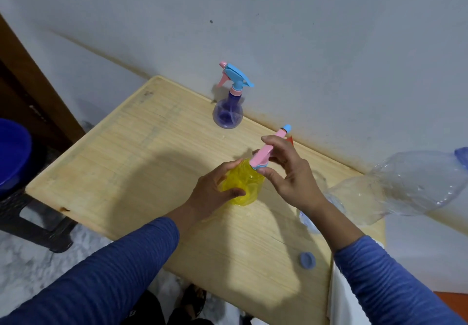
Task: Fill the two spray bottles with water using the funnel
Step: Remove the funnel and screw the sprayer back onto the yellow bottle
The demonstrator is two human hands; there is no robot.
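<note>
A yellow spray bottle [242, 185] stands near the middle of the wooden table [126, 152]. My left hand [215, 188] grips its body from the left. My right hand [286, 170] holds its pink spray head [263, 152] at the bottle's neck, fingers curled round it. A purple spray bottle [229, 112] with a blue and pink head stands upright at the back by the wall. A small red tip [290, 139], perhaps the funnel, shows behind the pink head; most of it is hidden.
A large clear plastic water bottle [405, 185] lies on its side at the right edge. Its blue cap [307, 260] rests on the table near the front. A blue tub [12, 152] sits on a black stool at the left.
</note>
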